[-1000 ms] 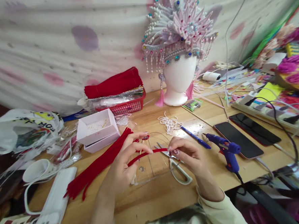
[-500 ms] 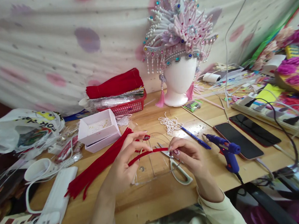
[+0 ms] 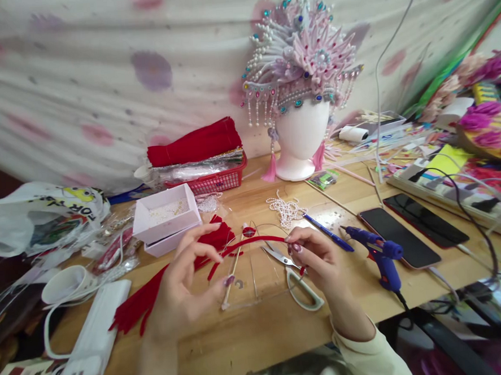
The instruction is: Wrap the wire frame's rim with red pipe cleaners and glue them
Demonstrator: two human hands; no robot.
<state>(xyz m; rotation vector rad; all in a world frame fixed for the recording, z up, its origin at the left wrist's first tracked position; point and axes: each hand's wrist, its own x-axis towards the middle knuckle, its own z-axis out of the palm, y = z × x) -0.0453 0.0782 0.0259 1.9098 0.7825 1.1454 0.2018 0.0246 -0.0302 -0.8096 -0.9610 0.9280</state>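
Observation:
My right hand [image 3: 318, 260] pinches one end of a single red pipe cleaner [image 3: 254, 243], which arches leftward above the table. My left hand [image 3: 184, 288] hovers just left of it with fingers spread, the thumb and forefinger near its free end; I cannot tell whether they touch it. Beneath the left hand lies a bundle of red pipe cleaners [image 3: 155, 292]. White-handled scissors [image 3: 296, 281] rest on a clear sheet [image 3: 250, 286] under my right hand.
A blue glue gun [image 3: 379, 253], a blue pen [image 3: 325, 231], two phones [image 3: 409, 226], a pearl string [image 3: 286, 209], a white box [image 3: 165, 218], a red basket [image 3: 209, 176] and a beaded headdress on a white stand [image 3: 299, 94] fill the wooden table [image 3: 276, 327]. A white power bank [image 3: 93, 327] lies at left.
My left hand has drawn back to the left and opened its fingers, releasing its pinch on the pipe cleaner. The pipe cleaner now arches higher from my right hand.

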